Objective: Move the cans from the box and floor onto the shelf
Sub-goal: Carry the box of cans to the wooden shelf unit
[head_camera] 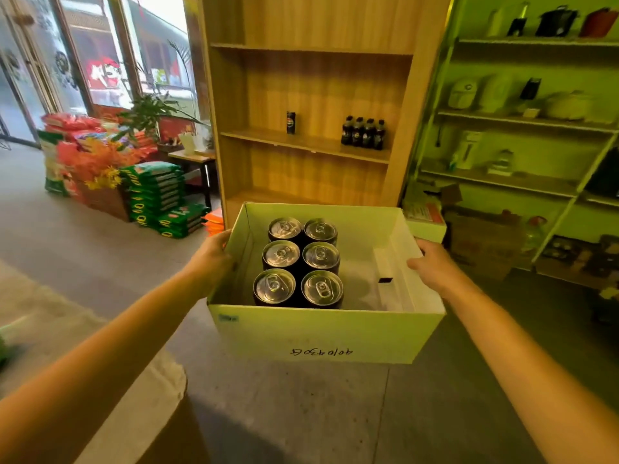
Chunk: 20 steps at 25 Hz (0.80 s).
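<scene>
I hold an open white cardboard box in the air in front of a wooden shelf unit. My left hand grips the box's left wall and my right hand grips its right wall. Inside stand several dark cans with silver tops, packed in two rows toward the left side. On the middle shelf board stands one dark can, with a row of small dark bottles to its right.
Stacked green and red bags and a potted plant stand to the left near glass doors. A green-lit shelf rack with appliances and boxes fills the right side. Grey floor lies below the box.
</scene>
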### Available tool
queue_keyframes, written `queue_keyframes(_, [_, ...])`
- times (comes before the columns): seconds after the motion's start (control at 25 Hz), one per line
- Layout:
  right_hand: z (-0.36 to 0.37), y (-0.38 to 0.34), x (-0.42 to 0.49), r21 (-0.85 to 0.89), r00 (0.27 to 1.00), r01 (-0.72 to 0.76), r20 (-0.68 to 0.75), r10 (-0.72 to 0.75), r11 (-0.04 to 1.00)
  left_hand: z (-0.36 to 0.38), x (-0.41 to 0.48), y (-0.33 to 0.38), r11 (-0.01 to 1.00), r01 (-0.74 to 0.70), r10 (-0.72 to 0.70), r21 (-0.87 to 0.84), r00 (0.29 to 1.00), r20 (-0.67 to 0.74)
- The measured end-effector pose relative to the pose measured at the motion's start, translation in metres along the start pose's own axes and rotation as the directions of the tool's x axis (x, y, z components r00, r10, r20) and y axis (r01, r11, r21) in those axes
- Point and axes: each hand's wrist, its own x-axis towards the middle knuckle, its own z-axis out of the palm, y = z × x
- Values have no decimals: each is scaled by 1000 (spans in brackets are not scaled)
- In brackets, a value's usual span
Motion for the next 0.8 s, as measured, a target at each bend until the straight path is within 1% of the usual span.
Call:
queue_keyframes(0.2, [64,-27,151,24,998,36,42,-37,999,-11,148,-2,999,9,-10,-38,1000,-22])
queue_keyframes(0.36, [111,-54,255,45,997,37,70,-40,998,-28,252,8,999,21,-23,-28,998,-62])
queue_keyframes(0.64, [206,-103,445,18,979,104,174,-105,994,-54,426,-3,991,105,-117,-77,978,-174])
queue_keyframes(0.8, [261,-133,562,33,950,187,247,-189,982,-63,532,-11,981,141,-171,-134,954,-245])
